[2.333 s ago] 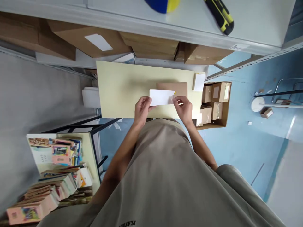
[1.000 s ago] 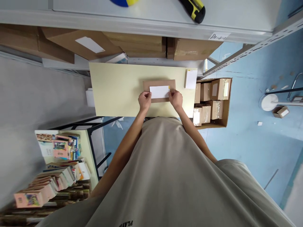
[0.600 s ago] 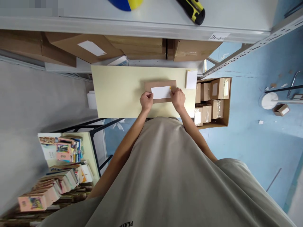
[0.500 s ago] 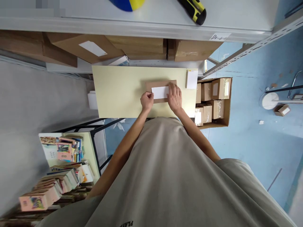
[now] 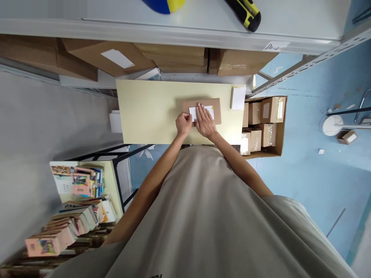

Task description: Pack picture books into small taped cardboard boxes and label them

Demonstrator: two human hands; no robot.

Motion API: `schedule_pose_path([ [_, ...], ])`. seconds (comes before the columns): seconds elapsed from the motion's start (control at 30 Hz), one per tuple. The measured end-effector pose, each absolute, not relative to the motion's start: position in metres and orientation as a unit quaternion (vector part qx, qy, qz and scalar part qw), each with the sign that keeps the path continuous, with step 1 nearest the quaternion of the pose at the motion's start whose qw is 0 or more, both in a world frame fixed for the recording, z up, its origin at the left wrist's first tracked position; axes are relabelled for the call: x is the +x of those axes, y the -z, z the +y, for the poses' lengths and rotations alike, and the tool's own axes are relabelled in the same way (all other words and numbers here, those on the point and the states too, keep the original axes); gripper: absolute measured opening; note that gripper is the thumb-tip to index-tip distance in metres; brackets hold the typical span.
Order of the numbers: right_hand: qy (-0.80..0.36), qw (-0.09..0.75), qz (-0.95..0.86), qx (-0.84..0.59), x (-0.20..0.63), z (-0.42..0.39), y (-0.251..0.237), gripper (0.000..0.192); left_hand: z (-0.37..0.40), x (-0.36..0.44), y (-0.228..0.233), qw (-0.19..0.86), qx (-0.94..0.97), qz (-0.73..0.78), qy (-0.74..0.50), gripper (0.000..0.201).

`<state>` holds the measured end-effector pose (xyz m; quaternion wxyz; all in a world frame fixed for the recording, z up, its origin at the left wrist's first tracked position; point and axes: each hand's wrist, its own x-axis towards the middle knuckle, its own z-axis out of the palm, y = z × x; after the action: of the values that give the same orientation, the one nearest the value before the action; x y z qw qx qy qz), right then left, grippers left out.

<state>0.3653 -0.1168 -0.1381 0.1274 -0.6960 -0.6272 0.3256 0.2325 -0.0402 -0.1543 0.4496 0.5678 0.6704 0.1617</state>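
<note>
While the brown parcel (image 5: pixel 216 111) lies flat on the pale yellow counter (image 5: pixel 147 112), both hands work on the white label (image 5: pixel 210 111) stuck to its top face. The right hand (image 5: pixel 205 121) lies spread and flat across the label's left part, fingers extended and pressing down, gripping nothing. The left hand (image 5: pixel 183 124) sits just beside it at the parcel's left end, its fingers curled in; its fingertips touch the label's left edge, though whether that grip pinches the label or only steadies it cannot be told. The parcel sits toward the right half of the counter, near its far edge. A small stack of white labels (image 5: pixel 239 97) rests at the counter's far right corner, apart from the parcel. An open carton of small boxes (image 5: pixel 264 122) stands on the blue floor just right of the counter. Large cardboard boxes (image 5: pixel 174 58) fill the shelf beyond, and a yellow-and-black tool (image 5: pixel 245 14) lies on the shelf above.
</note>
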Motion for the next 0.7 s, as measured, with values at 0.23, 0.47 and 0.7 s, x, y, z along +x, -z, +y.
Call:
schedule_pose_path([
  [0.23, -0.323, 0.115, -0.651, -0.677, 0.360, -0.124, 0.137, 0.076, -0.039, 0.230, 0.155, 0.452, 0.574, 0.664, -0.158, 0.023],
  [0.47, -0.320, 0.096, -0.687, -0.645, 0.359, -0.134, 0.146, 0.076, -0.036, 0.223, 0.151, 0.451, 0.610, 0.643, -0.105, 0.020],
  [0.7, -0.255, 0.094, -0.668, -0.693, 0.343, -0.104, 0.171, 0.074, -0.040, 0.217, 0.154, 0.431, 0.649, 0.624, -0.064, 0.015],
])
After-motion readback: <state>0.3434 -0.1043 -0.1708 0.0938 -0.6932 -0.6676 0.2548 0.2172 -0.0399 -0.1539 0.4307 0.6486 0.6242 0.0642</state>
